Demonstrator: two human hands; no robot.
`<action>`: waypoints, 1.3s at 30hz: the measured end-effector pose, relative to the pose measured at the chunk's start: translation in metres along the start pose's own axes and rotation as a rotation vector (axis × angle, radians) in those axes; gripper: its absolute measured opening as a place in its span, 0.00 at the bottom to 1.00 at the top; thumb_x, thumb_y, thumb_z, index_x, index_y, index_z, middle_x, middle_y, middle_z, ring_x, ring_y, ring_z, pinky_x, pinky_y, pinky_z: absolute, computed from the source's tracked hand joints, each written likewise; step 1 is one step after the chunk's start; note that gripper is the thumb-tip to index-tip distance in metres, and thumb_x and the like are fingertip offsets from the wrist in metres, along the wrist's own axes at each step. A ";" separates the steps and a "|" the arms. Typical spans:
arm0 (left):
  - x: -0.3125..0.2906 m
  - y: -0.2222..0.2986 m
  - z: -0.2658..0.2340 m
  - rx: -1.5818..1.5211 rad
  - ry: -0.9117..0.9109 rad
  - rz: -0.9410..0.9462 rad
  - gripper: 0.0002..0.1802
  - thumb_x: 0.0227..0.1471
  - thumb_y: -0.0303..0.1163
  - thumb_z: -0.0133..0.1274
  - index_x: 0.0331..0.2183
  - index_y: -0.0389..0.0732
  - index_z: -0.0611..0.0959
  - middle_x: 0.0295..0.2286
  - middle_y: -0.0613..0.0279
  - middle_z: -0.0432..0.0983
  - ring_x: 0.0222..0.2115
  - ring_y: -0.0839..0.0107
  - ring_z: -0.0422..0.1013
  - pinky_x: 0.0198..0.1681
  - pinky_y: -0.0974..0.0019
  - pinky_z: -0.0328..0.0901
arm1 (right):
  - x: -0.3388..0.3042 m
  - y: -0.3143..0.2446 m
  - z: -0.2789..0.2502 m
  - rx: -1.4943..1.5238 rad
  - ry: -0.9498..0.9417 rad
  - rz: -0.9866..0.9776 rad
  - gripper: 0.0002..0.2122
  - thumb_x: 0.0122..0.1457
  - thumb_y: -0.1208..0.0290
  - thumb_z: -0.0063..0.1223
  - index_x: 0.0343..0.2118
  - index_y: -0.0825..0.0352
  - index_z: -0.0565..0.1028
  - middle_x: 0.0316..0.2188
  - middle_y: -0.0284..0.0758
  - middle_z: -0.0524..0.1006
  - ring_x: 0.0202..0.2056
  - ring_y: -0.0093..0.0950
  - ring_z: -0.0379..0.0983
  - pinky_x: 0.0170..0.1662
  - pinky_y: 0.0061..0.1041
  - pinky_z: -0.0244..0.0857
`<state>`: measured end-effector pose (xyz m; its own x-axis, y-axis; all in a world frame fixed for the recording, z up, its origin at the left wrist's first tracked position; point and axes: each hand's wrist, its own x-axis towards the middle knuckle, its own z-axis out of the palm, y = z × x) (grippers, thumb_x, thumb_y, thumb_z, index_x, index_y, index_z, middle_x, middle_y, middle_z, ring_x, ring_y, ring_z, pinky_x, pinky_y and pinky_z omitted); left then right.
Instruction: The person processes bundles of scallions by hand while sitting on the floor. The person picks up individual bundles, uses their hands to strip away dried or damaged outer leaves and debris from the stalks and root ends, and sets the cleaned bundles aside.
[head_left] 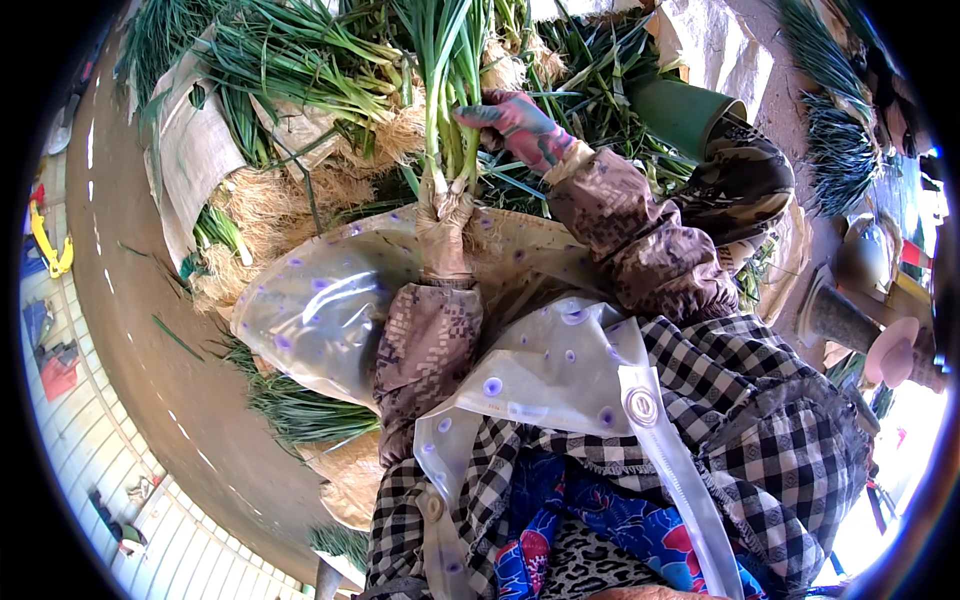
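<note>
The left hand (443,222) grips the green onion bunch (450,90) at its root end; stalks run straight away, where the right hand (520,125) clasps them.

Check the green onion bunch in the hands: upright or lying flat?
Upright. The left hand grips the bunch at its root end, the right hand holds the stalks higher up, leaves pointing away.

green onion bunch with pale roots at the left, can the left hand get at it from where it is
Probably yes: the left hand grips a bunch just beside that green onion bunch, and nothing lies between them.
</note>
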<state>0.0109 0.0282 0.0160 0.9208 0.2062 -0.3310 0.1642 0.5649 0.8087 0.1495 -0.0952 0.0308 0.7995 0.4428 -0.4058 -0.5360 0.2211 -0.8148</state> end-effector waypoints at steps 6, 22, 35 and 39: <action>0.002 0.017 -0.008 -0.247 -0.332 -0.534 0.24 0.47 0.32 0.52 0.47 0.40 0.68 0.36 0.61 0.72 0.30 0.75 0.69 0.31 0.75 0.67 | -0.005 0.011 -0.025 0.054 0.028 0.062 0.11 0.47 0.72 0.58 0.34 0.69 0.74 0.19 0.28 0.73 0.14 0.14 0.62 0.16 0.13 0.53; -0.001 -0.007 0.011 1.103 0.126 0.244 0.23 0.33 0.31 0.63 0.33 0.38 0.71 0.26 0.56 0.74 0.25 0.68 0.71 0.29 0.68 0.66 | 0.007 0.015 -0.025 -0.917 0.484 -0.754 0.24 0.43 0.72 0.61 0.45 0.69 0.67 0.34 0.35 0.72 0.33 0.21 0.68 0.34 0.20 0.66; 0.010 -0.020 -0.009 -0.014 -0.011 -0.451 0.14 0.46 0.31 0.54 0.37 0.36 0.76 0.29 0.64 0.74 0.28 0.76 0.70 0.32 0.77 0.64 | 0.013 0.020 -0.043 -0.270 0.210 -0.176 0.14 0.47 0.71 0.57 0.35 0.73 0.72 0.24 0.34 0.74 0.21 0.20 0.69 0.22 0.16 0.63; 0.014 -0.018 -0.006 -0.023 0.002 -0.367 0.12 0.46 0.28 0.54 0.36 0.36 0.76 0.28 0.65 0.73 0.27 0.78 0.69 0.31 0.77 0.63 | -0.007 0.026 -0.062 -0.321 0.402 -0.215 0.19 0.46 0.63 0.60 0.34 0.73 0.72 0.24 0.34 0.75 0.22 0.21 0.70 0.23 0.18 0.64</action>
<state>0.0185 0.0256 -0.0061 0.8013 -0.0115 -0.5982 0.4754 0.6194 0.6248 0.1472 -0.1465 -0.0137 0.9559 0.0364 -0.2915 -0.2904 -0.0342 -0.9563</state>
